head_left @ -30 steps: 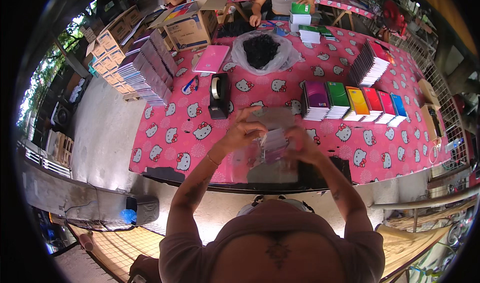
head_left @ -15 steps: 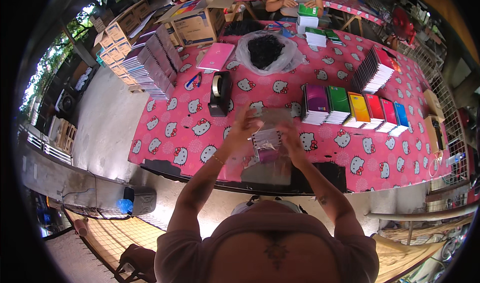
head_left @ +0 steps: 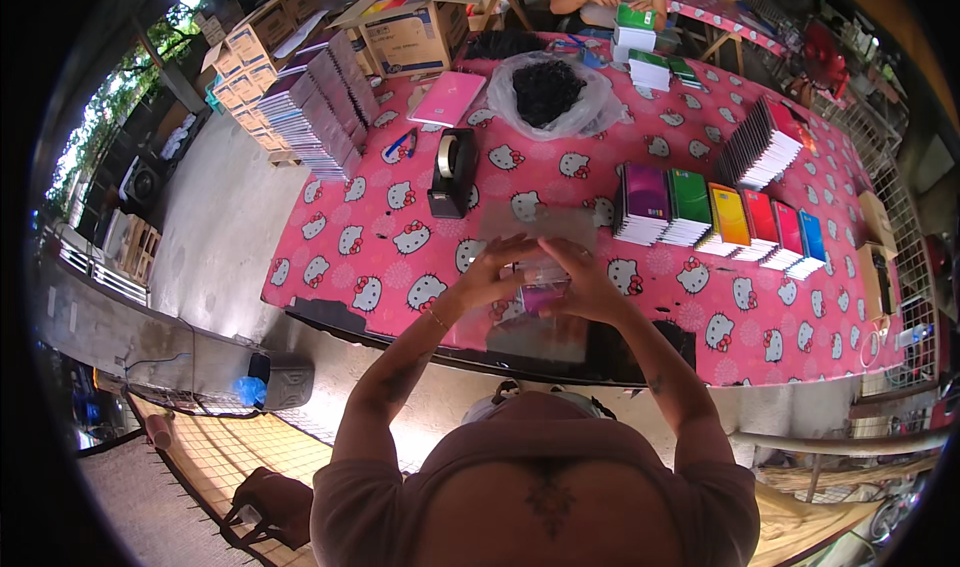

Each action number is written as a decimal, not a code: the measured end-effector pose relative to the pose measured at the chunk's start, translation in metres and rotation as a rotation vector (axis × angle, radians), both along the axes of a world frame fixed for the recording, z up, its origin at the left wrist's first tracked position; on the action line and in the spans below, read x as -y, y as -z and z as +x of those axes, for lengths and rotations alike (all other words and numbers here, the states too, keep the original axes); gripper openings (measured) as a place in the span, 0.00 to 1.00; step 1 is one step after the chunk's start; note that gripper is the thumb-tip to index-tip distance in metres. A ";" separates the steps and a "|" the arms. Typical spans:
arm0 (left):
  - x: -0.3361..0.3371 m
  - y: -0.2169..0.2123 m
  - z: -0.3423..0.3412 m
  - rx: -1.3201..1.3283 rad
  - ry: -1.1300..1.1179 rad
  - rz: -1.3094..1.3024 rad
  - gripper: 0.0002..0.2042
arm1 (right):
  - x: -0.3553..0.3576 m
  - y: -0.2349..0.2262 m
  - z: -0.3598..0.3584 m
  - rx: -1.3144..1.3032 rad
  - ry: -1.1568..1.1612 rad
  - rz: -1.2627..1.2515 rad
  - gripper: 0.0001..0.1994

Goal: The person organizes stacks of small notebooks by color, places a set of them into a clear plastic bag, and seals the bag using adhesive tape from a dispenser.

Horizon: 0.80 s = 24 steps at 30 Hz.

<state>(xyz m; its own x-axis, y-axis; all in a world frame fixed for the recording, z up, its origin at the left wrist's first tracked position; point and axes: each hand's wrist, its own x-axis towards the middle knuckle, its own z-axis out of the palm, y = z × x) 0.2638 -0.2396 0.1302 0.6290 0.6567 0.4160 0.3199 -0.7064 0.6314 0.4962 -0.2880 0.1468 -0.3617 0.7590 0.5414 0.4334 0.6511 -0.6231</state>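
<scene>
A: What has just changed?
B: Left hand and right hand, apart a moment ago, now nearly meet over one purple notebook, covering more of it. For the work, this suggests both hands acting on it together.
A: Its place?
B: Nearer the wearer than the black tape dispenser, to its right.
A: Grip?
B: Fingers curled about it; whether either hand grasps or merely presses, cannot tell.
A: Counts, from the dispenser?
B: Right: notebook stacks, six in a row. Farther right, beyond the row: fanned notebook stack, one. Beyond: pink notebook, one; clear plastic bag of black items, one.
</scene>
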 end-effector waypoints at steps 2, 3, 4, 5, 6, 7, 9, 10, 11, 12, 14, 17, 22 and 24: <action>0.016 -0.024 0.006 -0.197 -0.032 0.238 0.19 | 0.003 0.006 0.009 0.123 0.053 0.107 0.22; 0.022 -0.031 0.008 -0.266 -0.046 0.347 0.20 | 0.002 0.013 0.013 0.159 0.056 0.123 0.21; 0.025 -0.031 0.007 -0.286 -0.059 0.424 0.20 | 0.004 0.016 0.012 0.150 0.056 0.090 0.19; 0.028 -0.030 0.006 -0.307 -0.071 0.502 0.21 | 0.006 0.019 0.011 0.142 0.057 0.056 0.17; 0.031 -0.029 0.007 -0.256 -0.081 0.350 0.21 | 0.006 0.022 0.010 0.134 0.058 0.022 0.15; 0.035 -0.029 0.008 -0.206 -0.089 0.195 0.21 | 0.007 0.021 0.008 0.108 0.071 0.008 0.15; 0.032 -0.030 0.011 -0.123 -0.084 0.019 0.20 | 0.007 0.019 0.005 0.055 0.099 -0.020 0.14; 0.025 -0.038 0.015 -0.091 -0.071 -0.002 0.19 | 0.008 0.018 0.003 -0.011 0.136 -0.064 0.14; 0.019 -0.042 0.018 -0.061 -0.060 -0.026 0.19 | 0.010 0.019 -0.002 -0.079 0.171 -0.110 0.15; 0.013 -0.042 0.020 -0.051 -0.029 0.025 0.18 | 0.012 0.019 -0.005 -0.146 0.207 -0.156 0.15; -0.001 -0.041 0.024 -0.027 0.031 0.137 0.17 | 0.016 0.007 -0.010 -0.220 0.170 -0.252 0.16; 0.019 -0.035 0.026 0.162 -0.029 -0.003 0.15 | 0.020 -0.010 -0.002 -0.129 0.132 -0.220 0.16; 0.024 -0.049 0.020 0.016 -0.101 0.233 0.14 | 0.014 -0.005 0.001 0.018 0.127 0.021 0.14; 0.019 -0.040 0.015 -0.065 -0.049 0.216 0.14 | 0.010 -0.001 -0.001 0.012 0.095 -0.009 0.14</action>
